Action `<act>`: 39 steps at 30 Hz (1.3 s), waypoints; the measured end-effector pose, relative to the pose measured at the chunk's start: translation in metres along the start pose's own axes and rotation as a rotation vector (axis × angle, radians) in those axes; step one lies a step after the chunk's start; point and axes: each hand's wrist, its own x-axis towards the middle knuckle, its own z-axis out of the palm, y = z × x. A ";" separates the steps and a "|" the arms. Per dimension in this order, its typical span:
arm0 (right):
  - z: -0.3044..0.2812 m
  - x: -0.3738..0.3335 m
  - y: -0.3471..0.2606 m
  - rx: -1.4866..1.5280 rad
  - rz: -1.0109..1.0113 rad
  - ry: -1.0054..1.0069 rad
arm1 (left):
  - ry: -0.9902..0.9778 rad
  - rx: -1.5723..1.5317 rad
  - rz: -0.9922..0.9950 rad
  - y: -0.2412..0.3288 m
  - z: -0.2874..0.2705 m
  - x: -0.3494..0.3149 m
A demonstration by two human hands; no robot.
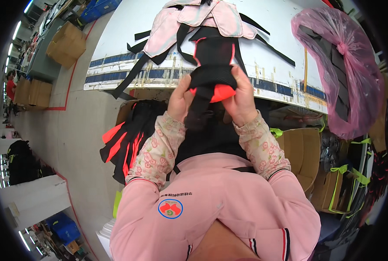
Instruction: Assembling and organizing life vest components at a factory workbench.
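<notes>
Between my two hands, over the table's near edge, is a black mesh pad (pixel 212 75) with bright red lining (pixel 222 92) showing at its lower side. My left hand (pixel 179 99) is closed on its left edge, and my right hand (pixel 242 96) grips the right edge. A black strap (pixel 201 101) hangs from the pad toward my lap. Beyond it, a black piece with red edging (pixel 214 51) lies on the table, seemingly joined to the pad. Pale pink padded pieces with black straps (pixel 168 30) are heaped at the far side.
The white table (pixel 272 65) has a taped near edge. A pink plastic bag (pixel 355 56) of dark pieces sits at its right end. Black and red fabric pieces (pixel 126 141) hang at my left. Cardboard boxes (pixel 300 154) stand low on my right, another (pixel 66 45) far left.
</notes>
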 end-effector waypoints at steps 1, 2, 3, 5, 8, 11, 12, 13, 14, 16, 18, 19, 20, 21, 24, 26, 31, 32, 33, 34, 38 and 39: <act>-0.001 0.002 -0.003 -0.031 -0.046 0.021 | -0.058 -0.041 -0.044 -0.004 0.015 -0.008; -0.002 0.005 -0.005 -0.061 -0.091 0.043 | -0.036 0.020 0.001 -0.012 0.006 -0.013; -0.005 0.005 -0.006 -0.087 -0.102 0.042 | -0.014 0.080 0.046 -0.022 -0.011 -0.016; -0.016 0.005 -0.003 -0.144 -0.124 0.047 | -0.002 0.129 0.137 -0.034 -0.018 -0.020; -0.025 -0.004 0.009 -0.154 -0.090 -0.004 | 0.087 0.093 0.060 -0.030 -0.026 -0.012; -0.026 -0.009 0.010 -0.114 -0.008 0.038 | 0.076 0.104 0.056 -0.028 -0.022 -0.016; -0.026 -0.011 0.010 -0.094 0.024 0.048 | 0.049 0.088 0.052 -0.028 -0.025 -0.017; -0.024 -0.012 0.010 -0.054 0.059 0.058 | 0.023 0.072 0.047 -0.028 -0.030 -0.018; -0.021 -0.014 0.009 -0.014 0.094 0.068 | -0.003 0.056 0.041 -0.028 -0.034 -0.019; -0.023 -0.016 0.010 0.052 0.158 0.091 | -0.031 0.029 0.050 -0.033 -0.037 -0.018; -0.028 -0.018 0.014 0.104 0.218 0.113 | -0.051 0.103 0.107 -0.035 -0.041 -0.018; -0.026 -0.018 0.013 0.083 0.185 0.119 | -0.058 0.191 0.159 -0.033 -0.045 -0.017; -0.024 -0.018 0.012 0.061 0.153 0.124 | -0.065 0.278 0.211 -0.032 -0.047 -0.017; -0.021 -0.018 0.012 0.042 0.120 0.130 | 0.009 0.336 0.184 -0.029 -0.043 -0.016; -0.026 -0.017 0.010 -0.081 0.052 0.090 | 0.141 0.691 0.182 -0.017 -0.025 -0.020; -0.027 -0.017 0.012 -0.068 0.053 0.081 | 0.091 0.838 0.234 -0.011 -0.017 -0.024; -0.038 -0.013 0.014 -0.035 0.124 -0.018 | -0.242 -0.141 0.121 -0.006 -0.031 -0.018; -0.038 -0.013 0.013 -0.041 0.141 0.020 | -0.357 -0.163 0.126 -0.004 -0.035 -0.018; -0.034 -0.012 0.013 -0.047 0.156 0.055 | -0.313 -0.087 0.118 0.000 -0.034 -0.019; -0.031 -0.011 0.013 -0.052 0.172 0.090 | -0.260 -0.024 0.143 0.001 -0.033 -0.017; -0.031 -0.015 0.021 0.014 0.268 0.140 | -0.127 0.368 0.309 -0.001 -0.047 -0.015; -0.021 -0.020 0.026 0.007 0.276 0.130 | -0.109 0.549 0.462 -0.008 -0.052 -0.011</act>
